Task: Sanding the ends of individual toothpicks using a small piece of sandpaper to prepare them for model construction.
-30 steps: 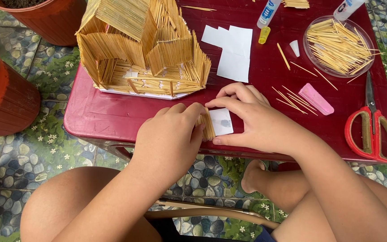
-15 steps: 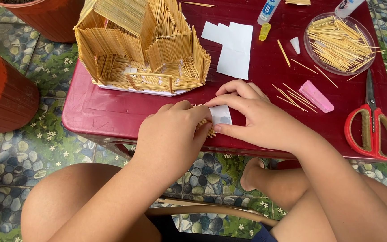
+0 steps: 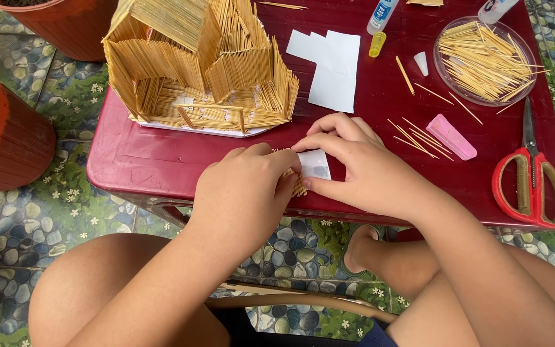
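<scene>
At the near edge of the red table (image 3: 162,160), left hand (image 3: 245,193) and right hand (image 3: 361,167) pinching a small paper card (image 3: 316,164) half covered with toothpicks (image 3: 297,186); stick house (image 3: 200,64) mostly built.

Floor: pebble-patterned tiles (image 3: 65,193) with small white flowers.
Furniture: dark red plastic table (image 3: 149,160); chair rail (image 3: 303,299) below.
Side: terracotta pots (image 3: 1,135).
Light: soft daylight.
</scene>
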